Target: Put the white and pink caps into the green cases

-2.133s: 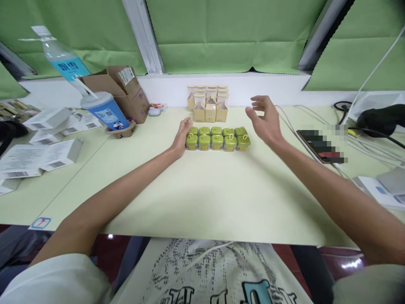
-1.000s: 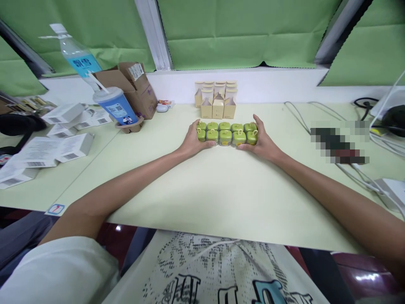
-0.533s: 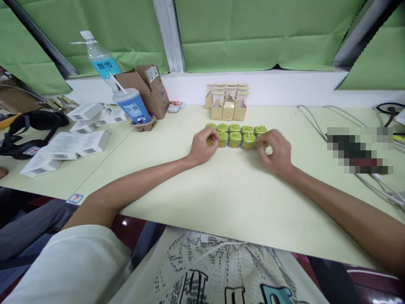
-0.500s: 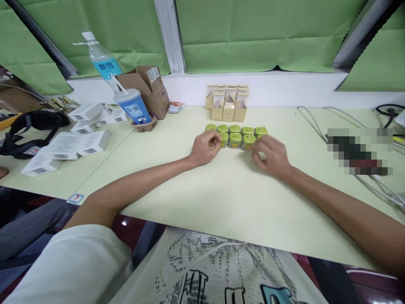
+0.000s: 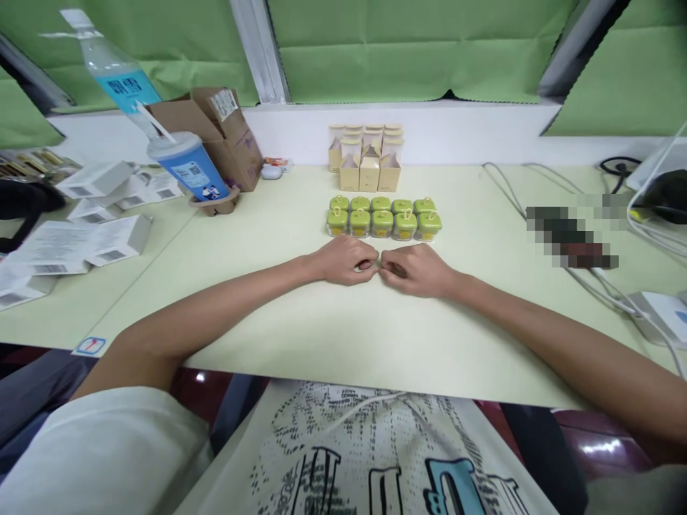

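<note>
My left hand (image 5: 350, 260) and my right hand (image 5: 417, 270) rest on the table with fingers curled. Their fingertips meet or almost meet, and I see nothing held in either. Just beyond them stand two neat rows of small clear square jars (image 5: 381, 222) with green lids. Some lids carry a pale loop on top. A narrow strip of table separates the hands from the front row.
Several open small cartons (image 5: 370, 174) stand by the wall. To the left are a brown cardboard box (image 5: 244, 154), a blue cup (image 5: 192, 172), a water bottle (image 5: 115, 75) and white boxes (image 5: 119, 239). Cables (image 5: 606, 295) run along the right, near a blurred dark item.
Both hands have drawn back from the jars and come together in front of them. The right hand moved left, away from the right-end jars. The view has shifted slightly.
</note>
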`<state>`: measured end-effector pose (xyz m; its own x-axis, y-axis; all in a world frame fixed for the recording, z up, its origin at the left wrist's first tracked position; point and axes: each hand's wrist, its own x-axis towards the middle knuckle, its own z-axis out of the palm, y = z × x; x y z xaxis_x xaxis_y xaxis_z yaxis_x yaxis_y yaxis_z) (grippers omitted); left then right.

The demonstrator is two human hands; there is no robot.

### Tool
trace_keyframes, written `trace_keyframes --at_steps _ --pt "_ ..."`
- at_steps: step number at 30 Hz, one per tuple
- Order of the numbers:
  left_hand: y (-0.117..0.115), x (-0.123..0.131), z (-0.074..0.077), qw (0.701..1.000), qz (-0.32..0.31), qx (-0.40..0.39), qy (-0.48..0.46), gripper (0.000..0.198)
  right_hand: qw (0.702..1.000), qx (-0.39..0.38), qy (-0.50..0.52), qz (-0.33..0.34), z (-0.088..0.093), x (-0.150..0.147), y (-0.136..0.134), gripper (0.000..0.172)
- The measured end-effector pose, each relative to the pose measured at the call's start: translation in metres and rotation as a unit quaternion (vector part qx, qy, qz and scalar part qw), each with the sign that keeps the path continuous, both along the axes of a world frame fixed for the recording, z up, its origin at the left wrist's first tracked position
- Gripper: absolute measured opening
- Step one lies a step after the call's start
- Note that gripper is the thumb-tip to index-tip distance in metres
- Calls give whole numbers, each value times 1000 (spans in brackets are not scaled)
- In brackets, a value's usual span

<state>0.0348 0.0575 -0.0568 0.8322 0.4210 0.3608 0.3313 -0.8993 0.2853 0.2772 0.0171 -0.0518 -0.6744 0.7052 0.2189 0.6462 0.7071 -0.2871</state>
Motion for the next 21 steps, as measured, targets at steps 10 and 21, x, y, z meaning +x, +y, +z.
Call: trace_keyframes --at_steps 10,21 --pt "0 -1 -1 1000 5 1 8 34 999 30 9 14 -4 2 3 25" --pt "0 -1 0 1000 14 -4 21 33 1000 25 0 7 -3 1 4 25"
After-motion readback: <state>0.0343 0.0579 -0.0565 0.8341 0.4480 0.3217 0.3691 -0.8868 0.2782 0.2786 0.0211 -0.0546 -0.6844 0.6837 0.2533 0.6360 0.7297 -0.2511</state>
